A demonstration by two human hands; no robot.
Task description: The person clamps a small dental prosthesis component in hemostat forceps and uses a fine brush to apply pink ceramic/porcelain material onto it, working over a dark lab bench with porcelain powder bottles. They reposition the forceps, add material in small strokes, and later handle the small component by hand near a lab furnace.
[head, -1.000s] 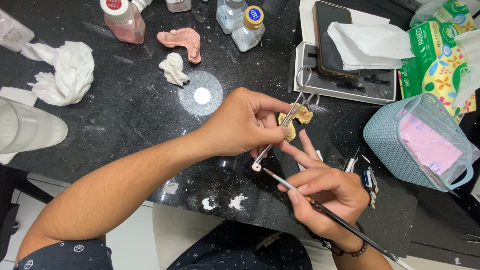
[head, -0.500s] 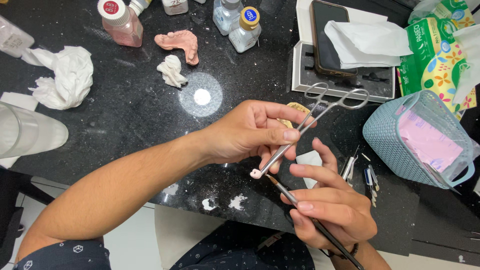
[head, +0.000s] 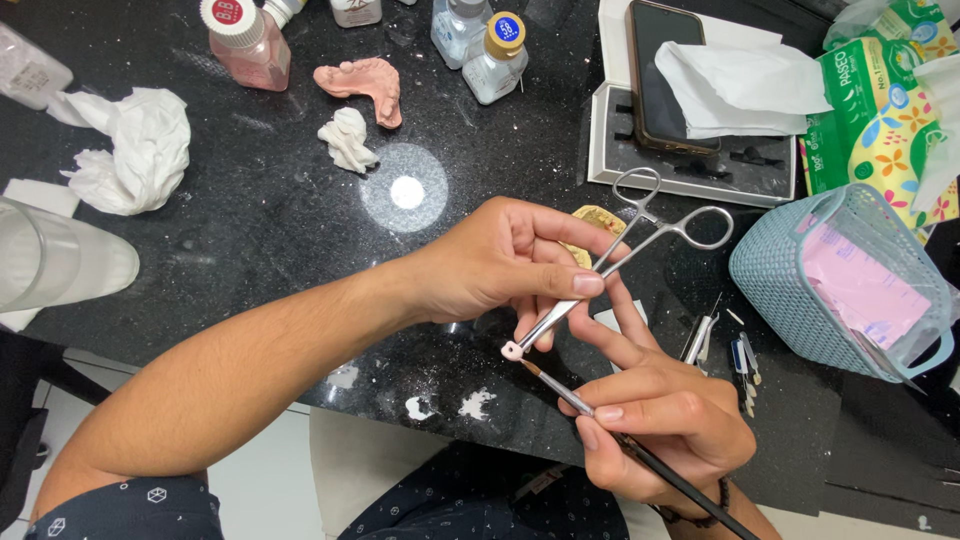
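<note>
Centrally, left hand (head: 480, 270) grips forceps (head: 610, 265); right hand (head: 660, 425) pinches brush (head: 640, 455); green tissue pack (head: 870, 90) top-right.

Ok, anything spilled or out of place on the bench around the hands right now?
Some mess: white powdery smears spot the black countertop near its front edge, and crumpled tissues lie at the left. The left hand holds forceps gripping a small white piece; the right hand holds a brush. Nothing looks damaged.

Black speckled stone countertop (head: 250, 230), pale floor (head: 270, 470)
</note>
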